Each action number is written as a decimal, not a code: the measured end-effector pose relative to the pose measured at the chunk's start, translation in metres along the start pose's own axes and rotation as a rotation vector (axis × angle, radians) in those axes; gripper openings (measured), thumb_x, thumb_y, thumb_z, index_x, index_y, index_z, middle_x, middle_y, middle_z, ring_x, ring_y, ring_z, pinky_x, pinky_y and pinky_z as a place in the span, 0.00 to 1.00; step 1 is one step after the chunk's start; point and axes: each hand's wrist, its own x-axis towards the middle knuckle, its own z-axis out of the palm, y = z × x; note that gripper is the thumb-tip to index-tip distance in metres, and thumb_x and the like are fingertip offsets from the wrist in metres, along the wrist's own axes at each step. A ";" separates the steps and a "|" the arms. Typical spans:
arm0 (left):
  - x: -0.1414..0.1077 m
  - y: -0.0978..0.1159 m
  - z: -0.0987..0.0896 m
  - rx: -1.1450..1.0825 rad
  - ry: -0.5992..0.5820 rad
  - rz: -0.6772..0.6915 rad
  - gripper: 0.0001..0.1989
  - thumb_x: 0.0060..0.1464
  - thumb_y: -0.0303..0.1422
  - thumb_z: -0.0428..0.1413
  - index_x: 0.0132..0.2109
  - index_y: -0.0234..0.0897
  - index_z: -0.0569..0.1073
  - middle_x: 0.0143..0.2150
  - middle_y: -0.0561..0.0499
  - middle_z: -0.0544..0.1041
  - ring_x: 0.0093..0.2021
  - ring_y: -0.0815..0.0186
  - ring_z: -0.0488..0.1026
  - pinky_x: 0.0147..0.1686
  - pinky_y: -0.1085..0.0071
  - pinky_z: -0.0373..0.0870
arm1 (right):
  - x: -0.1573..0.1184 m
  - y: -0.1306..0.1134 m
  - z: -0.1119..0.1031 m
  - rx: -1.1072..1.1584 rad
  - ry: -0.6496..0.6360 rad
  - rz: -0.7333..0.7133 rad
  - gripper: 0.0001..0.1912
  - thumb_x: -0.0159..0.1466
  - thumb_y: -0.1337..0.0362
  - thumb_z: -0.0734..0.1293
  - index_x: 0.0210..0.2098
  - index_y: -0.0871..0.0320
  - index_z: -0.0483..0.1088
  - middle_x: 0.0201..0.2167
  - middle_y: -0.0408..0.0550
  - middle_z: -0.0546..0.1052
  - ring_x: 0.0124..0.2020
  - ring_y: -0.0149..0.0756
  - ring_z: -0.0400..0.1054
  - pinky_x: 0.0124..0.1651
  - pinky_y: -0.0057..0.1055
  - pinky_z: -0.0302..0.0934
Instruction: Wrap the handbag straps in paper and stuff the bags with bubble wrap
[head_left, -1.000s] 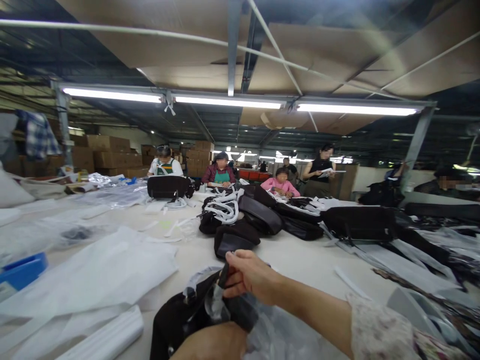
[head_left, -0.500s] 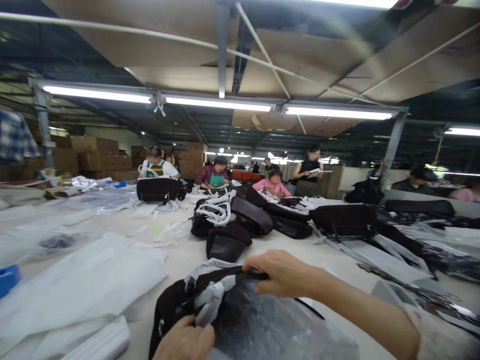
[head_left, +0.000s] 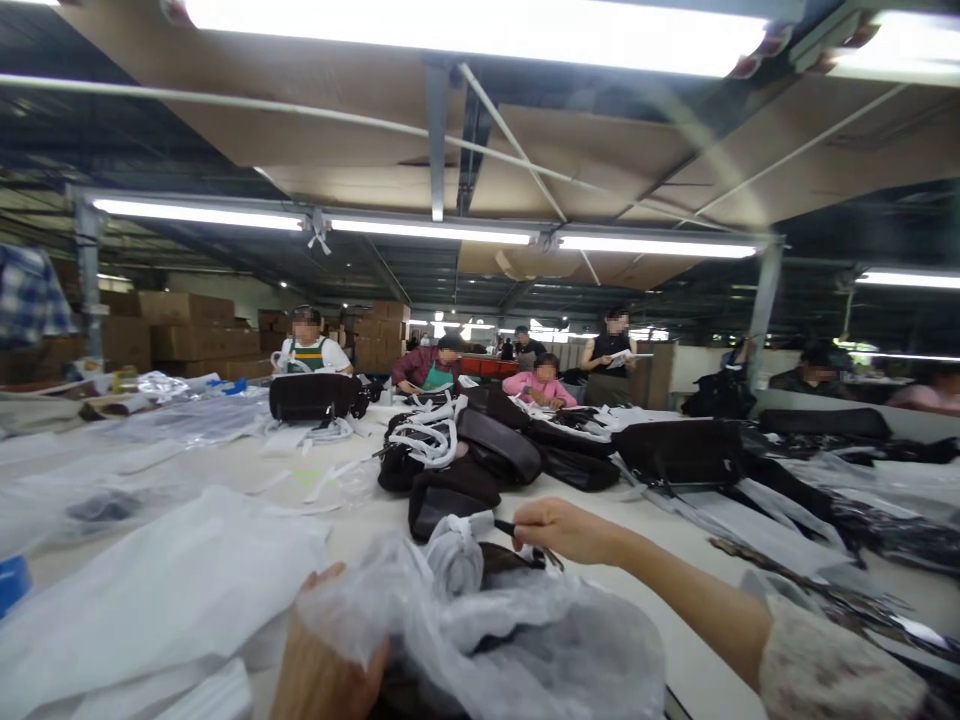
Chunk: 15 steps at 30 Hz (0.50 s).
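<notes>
Right in front of me lies a dark handbag (head_left: 510, 562), mostly covered by a crumpled, translucent plastic bag (head_left: 555, 640). My left hand (head_left: 330, 645) is closed on the near left side of the plastic bag, some of its fingers hidden by the film. On the far side, my right hand (head_left: 566, 530) pinches a thin black strap (head_left: 504, 526). Pale wrapping (head_left: 457, 555) is bunched around the strap beside those fingers. The handbag's lower part is hidden under the plastic.
Beyond my hands is a pile of black bags (head_left: 495, 445) with white-wrapped straps. Another black bag (head_left: 675, 450) stands to the right. White sheets (head_left: 165, 590) cover the table's left side. Several people sit or stand across the table, one in a pink top (head_left: 536, 385).
The plastic has come up over the handbag, which was more exposed before. My left hand shifted from the handbag's opening to the plastic; my right moved from its rim to the strap.
</notes>
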 end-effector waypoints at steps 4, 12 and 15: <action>0.017 -0.005 0.003 0.088 -0.018 -0.116 0.10 0.50 0.27 0.50 0.36 0.36 0.75 0.36 0.42 0.79 0.42 0.52 0.76 0.47 0.54 0.73 | -0.001 -0.008 -0.011 -0.058 -0.035 -0.004 0.08 0.57 0.70 0.66 0.23 0.60 0.75 0.21 0.41 0.70 0.28 0.32 0.63 0.36 0.27 0.56; 0.024 0.002 0.004 0.100 -0.110 -0.218 0.15 0.49 0.27 0.48 0.42 0.31 0.75 0.41 0.39 0.77 0.48 0.51 0.75 0.51 0.56 0.72 | -0.056 -0.097 -0.012 -0.077 0.185 -0.087 0.40 0.60 0.40 0.67 0.65 0.55 0.62 0.63 0.58 0.68 0.60 0.54 0.64 0.59 0.43 0.59; 0.031 0.009 -0.006 0.102 -0.150 -0.272 0.14 0.51 0.27 0.49 0.43 0.31 0.74 0.42 0.40 0.77 0.47 0.53 0.75 0.50 0.58 0.71 | -0.051 -0.121 0.019 -0.297 0.096 -0.010 0.64 0.46 0.49 0.80 0.72 0.59 0.45 0.69 0.66 0.56 0.66 0.63 0.55 0.65 0.49 0.53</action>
